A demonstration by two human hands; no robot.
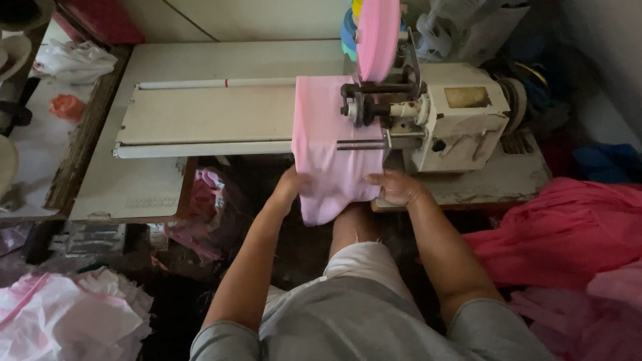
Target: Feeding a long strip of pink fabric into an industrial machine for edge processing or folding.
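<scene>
Pink fabric piece (332, 150) lies draped over the arm of the cream sewing machine (455, 124) at the desk's (221, 60) front edge, its far end up by the machine head, its near end hanging off the edge toward the person. About half the cloth sits flat on the machine arm under the head; the lower half hangs loose in the hands, so the run looks partway through, judging by that only. A pink tape roll (378, 37) stands above the head.

Left hand (292, 184) grips the cloth's left lower edge, fingers curled behind it, closed on the fabric. Right hand (396, 187) rests at the right lower edge by the machine base; fingers together, flat on the cloth, pressing rather than pinching, thumb side hidden.

Heaps of pink cloth (568, 234) lie right of the person, a pale pink pile (67, 314) at lower left on the floor.
</scene>
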